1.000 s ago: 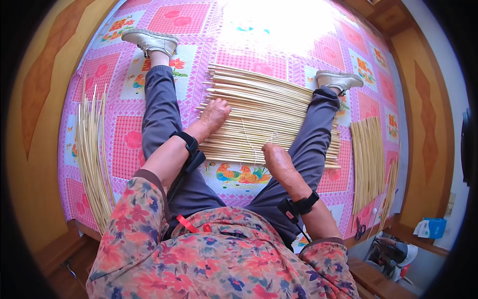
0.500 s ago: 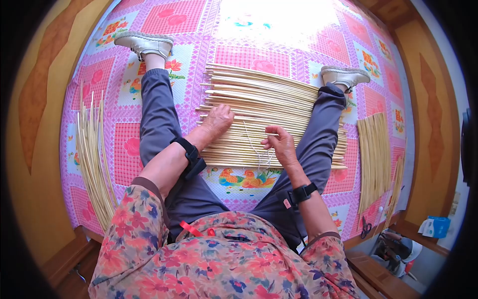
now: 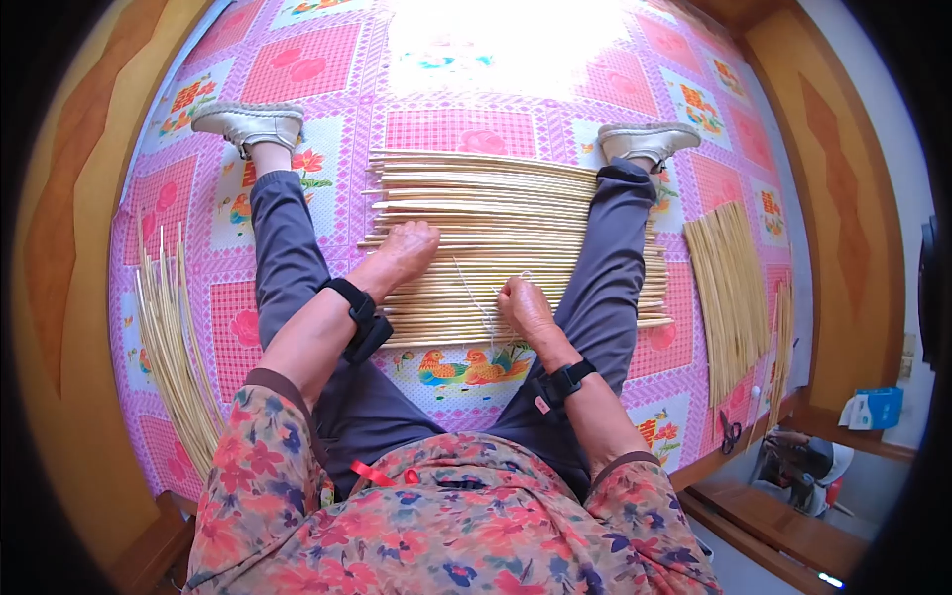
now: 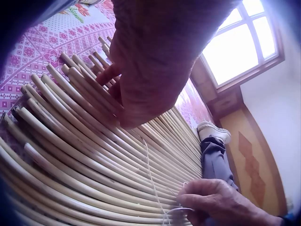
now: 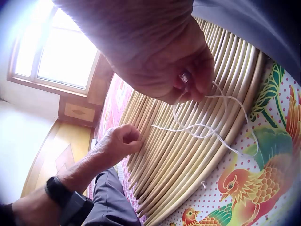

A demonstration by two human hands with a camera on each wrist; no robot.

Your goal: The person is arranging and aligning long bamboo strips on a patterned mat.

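Note:
A row of pale, slender stalks point(image 3: 516, 223) lies side by side between the person's legs, strung with white string point(image 5: 207, 129). Over the left part of the row is the left hand point(image 3: 405, 250); in the left wrist view its finger and thumb point(image 4: 110, 74) pinch a stalk near its end. Lower and to the right, the right hand point(image 3: 526, 307) holds the string in curled fingers just above the stalks near the front edge. In the right wrist view the string loops loosely below this hand, and a small shiny bit shows between its fingers.
Loose stalks point(image 3: 178, 347) lie on the left, with a flat bundle point(image 3: 729, 297) and a thinner bundle point(image 3: 780, 347) on the right. Scissors point(image 3: 730, 432) rest by the bed's front edge. The legs point(image 3: 293, 233) flank the row on a patterned pink sheet point(image 3: 238, 307).
The right hand rose off the row with fingers spread upward, then came back down over the stalks with the string. The left hand stays near the same place on the row. The head view has shifted.

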